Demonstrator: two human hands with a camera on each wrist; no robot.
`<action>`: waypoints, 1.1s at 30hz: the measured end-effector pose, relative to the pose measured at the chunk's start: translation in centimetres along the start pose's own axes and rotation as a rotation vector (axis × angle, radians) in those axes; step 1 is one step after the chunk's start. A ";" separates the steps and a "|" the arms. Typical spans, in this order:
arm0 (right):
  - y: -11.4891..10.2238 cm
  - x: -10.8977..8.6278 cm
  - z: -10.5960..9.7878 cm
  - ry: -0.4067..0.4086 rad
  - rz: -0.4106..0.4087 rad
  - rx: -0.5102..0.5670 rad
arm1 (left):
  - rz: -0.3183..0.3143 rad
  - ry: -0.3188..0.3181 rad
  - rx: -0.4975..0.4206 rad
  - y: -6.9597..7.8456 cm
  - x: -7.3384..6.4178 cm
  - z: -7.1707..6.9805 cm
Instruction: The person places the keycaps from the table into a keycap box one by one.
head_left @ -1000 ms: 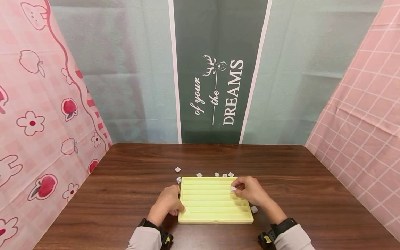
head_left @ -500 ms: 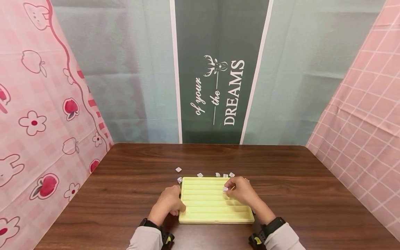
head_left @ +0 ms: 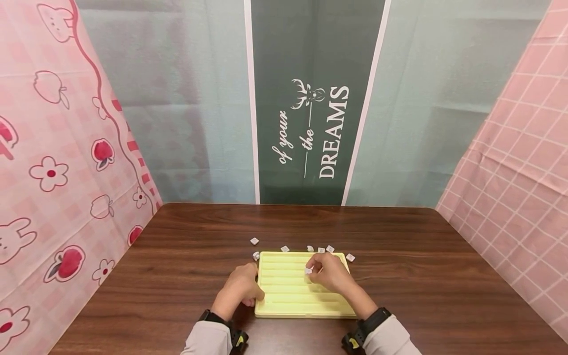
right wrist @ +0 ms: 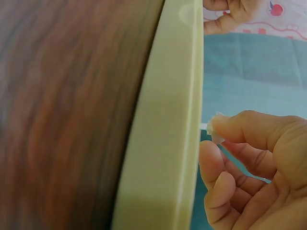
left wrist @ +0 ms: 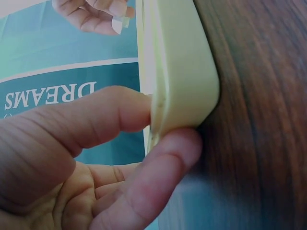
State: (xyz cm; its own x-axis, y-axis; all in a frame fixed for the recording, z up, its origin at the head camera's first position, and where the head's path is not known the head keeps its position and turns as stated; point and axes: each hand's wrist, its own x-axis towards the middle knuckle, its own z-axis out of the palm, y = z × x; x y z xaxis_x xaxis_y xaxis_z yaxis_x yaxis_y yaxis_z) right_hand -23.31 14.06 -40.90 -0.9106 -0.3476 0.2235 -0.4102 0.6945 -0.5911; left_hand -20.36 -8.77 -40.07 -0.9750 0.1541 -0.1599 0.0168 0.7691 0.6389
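A pale yellow tray (head_left: 284, 311) with long parallel ridges lies on the table in the head view. My left hand (head_left: 241, 286) grips its left edge, thumb over the rim. The left wrist view shows thumb and finger pinching the tray's corner (left wrist: 189, 67). Above the tray's upper middle, my right hand (head_left: 329, 272) pinches a small white keycap (head_left: 308, 271) between thumb and fingertips. In the right wrist view that keycap (right wrist: 216, 128) is partly covered by the thumb, and it sits beyond the tray's side wall (right wrist: 158, 124).
Along the tray's far edge lie several loose white keycaps, among them one keycap (head_left: 285, 249) near the middle and another keycap (head_left: 350, 257) at the right. One keycap (head_left: 256, 256) lies by the far left corner. Wood-grain table (head_left: 186, 231) surrounds the tray, with fabric hangings behind.
My right hand has moved left over the tray with the keycap. A keycap at the far right has come into view, and one by the right side is now hidden. The left hand keeps its grip.
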 end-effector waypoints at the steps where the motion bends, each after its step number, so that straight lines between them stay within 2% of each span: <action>1: -0.1 0.0 0.1 -0.005 -0.009 0.004 | -0.001 0.001 -0.001 0.0 0.0 0.0; 10: -1.4 0.3 1.3 -0.053 -0.037 0.032 | -0.014 0.001 -0.005 0.1 0.0 0.0; 24: -3.3 0.9 2.4 -0.120 -0.017 0.044 | -0.030 -0.005 -0.013 0.2 -0.1 -0.1; 33: -4.2 1.5 2.9 -0.113 -0.012 0.036 | -0.026 -0.004 -0.031 0.1 0.0 -0.1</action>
State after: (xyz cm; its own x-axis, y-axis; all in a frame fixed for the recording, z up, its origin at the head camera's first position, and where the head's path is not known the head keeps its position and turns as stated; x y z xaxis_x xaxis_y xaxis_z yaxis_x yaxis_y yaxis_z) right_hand -22.78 8.79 -40.38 -0.8932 -0.4262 0.1436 -0.4175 0.6672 -0.6169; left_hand -20.34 -8.77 -39.92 -0.9742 0.1364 -0.1796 -0.0157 0.7534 0.6573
